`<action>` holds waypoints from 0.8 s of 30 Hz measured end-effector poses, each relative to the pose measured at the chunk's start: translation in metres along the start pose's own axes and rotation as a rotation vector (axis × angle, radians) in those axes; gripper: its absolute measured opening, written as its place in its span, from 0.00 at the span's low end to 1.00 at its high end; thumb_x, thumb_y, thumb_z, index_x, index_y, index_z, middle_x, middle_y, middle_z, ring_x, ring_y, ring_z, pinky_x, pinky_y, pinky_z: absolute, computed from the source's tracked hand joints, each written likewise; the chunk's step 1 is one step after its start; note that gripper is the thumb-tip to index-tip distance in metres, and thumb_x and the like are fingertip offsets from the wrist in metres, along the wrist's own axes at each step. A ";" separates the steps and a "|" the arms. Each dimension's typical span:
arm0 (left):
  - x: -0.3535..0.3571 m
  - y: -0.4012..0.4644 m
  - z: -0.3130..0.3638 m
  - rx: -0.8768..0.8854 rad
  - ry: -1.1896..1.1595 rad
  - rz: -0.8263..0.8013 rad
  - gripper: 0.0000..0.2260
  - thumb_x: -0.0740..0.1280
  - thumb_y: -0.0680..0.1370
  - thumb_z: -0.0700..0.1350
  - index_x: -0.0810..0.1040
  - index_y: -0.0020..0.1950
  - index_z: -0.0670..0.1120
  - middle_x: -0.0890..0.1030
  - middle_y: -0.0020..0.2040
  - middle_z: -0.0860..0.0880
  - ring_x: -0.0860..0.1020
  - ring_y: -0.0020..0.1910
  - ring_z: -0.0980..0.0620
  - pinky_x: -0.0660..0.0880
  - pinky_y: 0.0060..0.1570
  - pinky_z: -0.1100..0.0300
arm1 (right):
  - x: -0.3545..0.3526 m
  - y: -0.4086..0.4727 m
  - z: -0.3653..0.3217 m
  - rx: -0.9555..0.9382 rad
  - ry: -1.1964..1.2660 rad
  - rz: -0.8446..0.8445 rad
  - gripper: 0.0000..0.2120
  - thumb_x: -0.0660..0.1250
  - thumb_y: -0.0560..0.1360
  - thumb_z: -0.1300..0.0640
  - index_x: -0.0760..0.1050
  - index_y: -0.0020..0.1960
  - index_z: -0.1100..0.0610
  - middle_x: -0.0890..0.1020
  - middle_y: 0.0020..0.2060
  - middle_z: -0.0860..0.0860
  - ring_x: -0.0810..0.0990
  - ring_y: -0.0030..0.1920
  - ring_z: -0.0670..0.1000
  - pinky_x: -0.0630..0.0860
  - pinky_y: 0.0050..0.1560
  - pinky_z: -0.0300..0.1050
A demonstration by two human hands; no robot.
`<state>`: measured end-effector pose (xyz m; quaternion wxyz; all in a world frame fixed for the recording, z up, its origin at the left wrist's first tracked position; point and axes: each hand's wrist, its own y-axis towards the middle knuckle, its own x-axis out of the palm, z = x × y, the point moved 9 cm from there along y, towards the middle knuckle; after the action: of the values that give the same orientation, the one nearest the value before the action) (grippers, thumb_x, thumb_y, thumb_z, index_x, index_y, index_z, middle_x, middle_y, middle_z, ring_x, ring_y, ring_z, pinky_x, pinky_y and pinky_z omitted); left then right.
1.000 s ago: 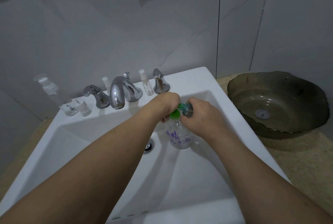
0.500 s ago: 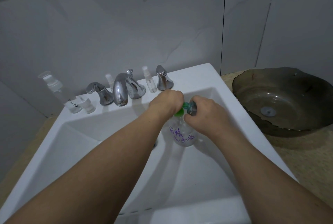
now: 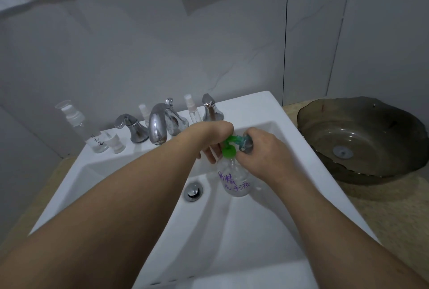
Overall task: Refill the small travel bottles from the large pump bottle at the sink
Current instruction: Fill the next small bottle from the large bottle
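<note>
A clear large pump bottle [image 3: 235,180] with purple writing and a green pump head [image 3: 229,149] stands upright over the white sink basin [image 3: 232,230]. My right hand [image 3: 264,152] grips the bottle's neck and pump top from the right. My left hand [image 3: 212,141] is curled at the green nozzle, holding a slim pale small bottle that its fingers mostly hide. On the sink ledge stand more travel bottles: a clear capped one [image 3: 76,123] at the far left and two slim spray bottles [image 3: 191,109], [image 3: 144,112] by the tap.
A chrome faucet [image 3: 159,126] with two handles [image 3: 130,127], [image 3: 210,108] lines the back ledge, and a loose clear cap [image 3: 115,143] stands left of them. The drain plug [image 3: 193,191] is left of the bottle. A brown glass basin [image 3: 362,140] sits on the counter at right.
Both hands stay together at the green pump head. The bottle and hands have barely moved; my view has shifted slightly.
</note>
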<state>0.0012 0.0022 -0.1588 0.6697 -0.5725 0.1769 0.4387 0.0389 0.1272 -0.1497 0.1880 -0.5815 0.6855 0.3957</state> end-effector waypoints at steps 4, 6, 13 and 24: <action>-0.001 0.000 -0.001 0.004 0.006 0.006 0.21 0.51 0.75 0.49 0.80 0.51 0.42 0.83 0.49 0.45 0.83 0.46 0.44 0.72 0.58 0.46 | 0.002 0.000 0.001 0.003 0.005 -0.023 0.10 0.69 0.69 0.49 0.69 0.43 0.52 0.74 0.39 0.47 0.72 0.39 0.52 0.65 0.36 0.45; 0.000 -0.001 0.003 0.025 -0.005 0.024 0.19 0.50 0.77 0.48 0.79 0.50 0.41 0.83 0.50 0.44 0.83 0.45 0.44 0.74 0.53 0.50 | 0.001 0.000 0.001 0.006 0.007 -0.022 0.10 0.68 0.69 0.49 0.70 0.43 0.52 0.75 0.38 0.47 0.72 0.40 0.52 0.66 0.37 0.45; -0.001 0.007 0.018 0.181 0.181 0.200 0.13 0.53 0.78 0.34 0.77 0.49 0.33 0.83 0.43 0.36 0.82 0.38 0.41 0.76 0.29 0.55 | 0.006 -0.001 0.004 0.029 -0.034 -0.057 0.11 0.68 0.70 0.49 0.70 0.45 0.54 0.74 0.39 0.47 0.70 0.40 0.51 0.65 0.37 0.44; -0.005 0.009 0.033 0.366 0.576 0.426 0.08 0.59 0.76 0.33 0.77 0.49 0.39 0.77 0.39 0.45 0.76 0.39 0.44 0.79 0.48 0.50 | 0.011 -0.002 0.009 0.044 -0.060 -0.075 0.10 0.68 0.69 0.50 0.70 0.44 0.54 0.74 0.38 0.49 0.71 0.39 0.53 0.65 0.36 0.44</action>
<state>-0.0171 0.0303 -0.1515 0.5776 -0.4941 0.5472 0.3504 0.0360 0.1263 -0.1637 0.2360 -0.5903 0.6658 0.3906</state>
